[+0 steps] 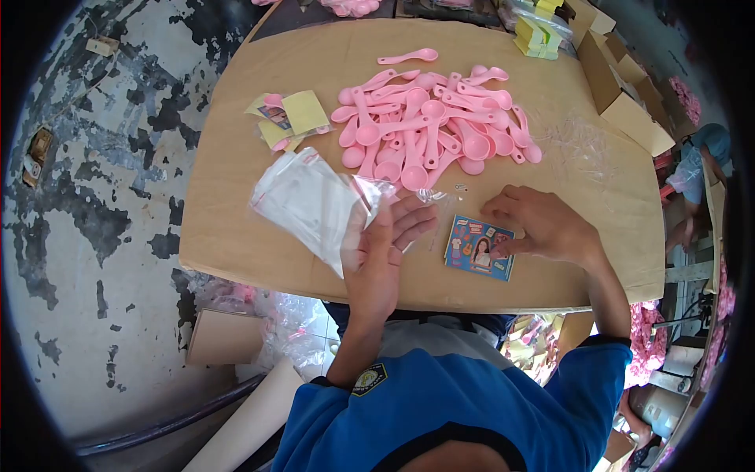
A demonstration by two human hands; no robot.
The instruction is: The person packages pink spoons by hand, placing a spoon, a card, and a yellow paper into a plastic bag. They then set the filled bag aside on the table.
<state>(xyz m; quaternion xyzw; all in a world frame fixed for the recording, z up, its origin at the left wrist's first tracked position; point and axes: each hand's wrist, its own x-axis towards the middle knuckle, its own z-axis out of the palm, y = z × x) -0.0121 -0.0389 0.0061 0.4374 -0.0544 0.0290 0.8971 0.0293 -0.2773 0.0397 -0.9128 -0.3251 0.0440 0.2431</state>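
Observation:
My left hand [379, 263] holds a clear plastic bag [370, 193] between thumb and fingers, the fingers stretched out behind it. Beneath and left of it, a stack of clear plastic bags [303, 200] lies on the table. A small stack of blue printed cards [477, 250], showing a person's picture, lies flat near the table's front edge. Over its right side is my right hand [546, 224], its thumb touching the top card and its curved fingers apart near the upper edge. Just beyond both hands is a large heap of pink plastic spoons [429, 118].
Left of the spoons are bagged sets with yellow cards [303, 114]. Yellow card bundles [539, 38] and an open cardboard box [629, 98] stand at the back right. Thin clear plastic scraps [586, 145] lie on the brown-covered table [228, 228]. Another person [696, 169] is at the far right.

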